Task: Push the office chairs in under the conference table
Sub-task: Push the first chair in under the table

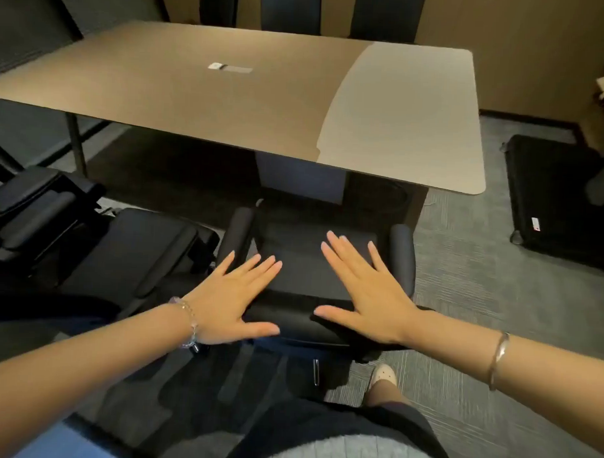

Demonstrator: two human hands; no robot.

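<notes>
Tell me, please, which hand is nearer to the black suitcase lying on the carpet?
Right. The right hand rests open on the right half of the chair's backrest, the suitcase side; the left hand lies on its left half, farther away.

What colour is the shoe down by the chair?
The shoe is white, seen in the head view.

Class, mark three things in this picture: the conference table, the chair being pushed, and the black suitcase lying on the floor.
conference table (202, 98): head view, bare brown top.
chair being pushed (292, 317): head view, top of the backrest between the hands.
black suitcase (548, 199): head view, flat upper side.
</notes>
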